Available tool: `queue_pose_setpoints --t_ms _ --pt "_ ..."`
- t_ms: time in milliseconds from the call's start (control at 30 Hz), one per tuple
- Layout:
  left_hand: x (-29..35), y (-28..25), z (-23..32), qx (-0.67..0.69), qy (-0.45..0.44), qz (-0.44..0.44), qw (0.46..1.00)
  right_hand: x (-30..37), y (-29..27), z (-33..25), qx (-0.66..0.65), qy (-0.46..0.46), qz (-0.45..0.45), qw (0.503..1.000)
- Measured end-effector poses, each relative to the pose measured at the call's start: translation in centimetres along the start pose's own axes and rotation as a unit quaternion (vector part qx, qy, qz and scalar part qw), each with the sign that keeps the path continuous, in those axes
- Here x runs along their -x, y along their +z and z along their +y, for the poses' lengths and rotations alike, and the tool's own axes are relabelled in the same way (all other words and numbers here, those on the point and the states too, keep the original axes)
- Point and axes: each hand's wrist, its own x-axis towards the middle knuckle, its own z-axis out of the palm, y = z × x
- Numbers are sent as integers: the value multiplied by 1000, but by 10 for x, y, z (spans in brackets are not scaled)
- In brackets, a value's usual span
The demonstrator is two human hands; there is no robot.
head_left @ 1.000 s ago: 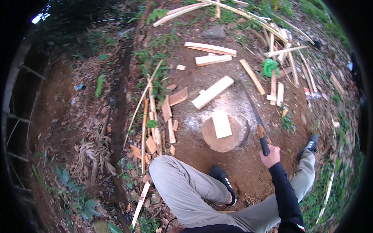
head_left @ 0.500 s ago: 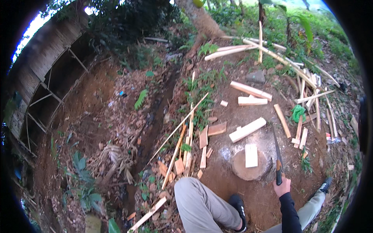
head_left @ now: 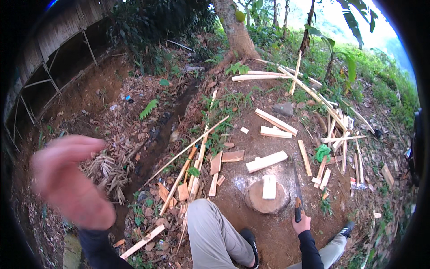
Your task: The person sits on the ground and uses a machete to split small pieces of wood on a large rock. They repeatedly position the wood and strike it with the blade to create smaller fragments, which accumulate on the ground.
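Observation:
My right hand is closed around the black and brown handle of a handsaw, whose long thin blade points away from me, just right of the chopping block. On top of that round stump lies a short pale piece of wood. At the left my left hand is raised close to the camera, blurred, with thumb and fingers apart and nothing seen between them. A thick pale wood block rests on the ground just beyond the stump.
Cut planks lie farther out, with long poles crossed behind them. A green plastic bag sits among offcuts at the right. Thin strips border a muddy ditch. A wooden shed stands far left.
My left hand has come into view at the left, raised. The right hand still grips the handsaw; the view has shifted, so the ground things appear farther left.

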Motion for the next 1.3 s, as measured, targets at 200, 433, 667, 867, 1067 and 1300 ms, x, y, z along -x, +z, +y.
queue_pose_setpoints --t_ms 200,433,667,867,1067,1300 --pt "-38 -30 33 -23 145 -1 989 9 19 -23 -34 -13 -14 999" --pt "-23 -27 27 -28 131 -23 991 4 19 -13 -59 -4 -19 998" --pt "-16 -31 25 -35 127 -29 991 4 21 -18 -36 5 -40 999" --pt "-14 -32 25 -41 129 -32 990 6 26 -13 -43 -27 -38 998" --pt "-12 -31 24 -42 131 -36 990 5 28 -15 -12 -21 -42 999" --pt "-12 -28 25 -41 138 -31 989 3 28 -8 -22 -46 -19 999"
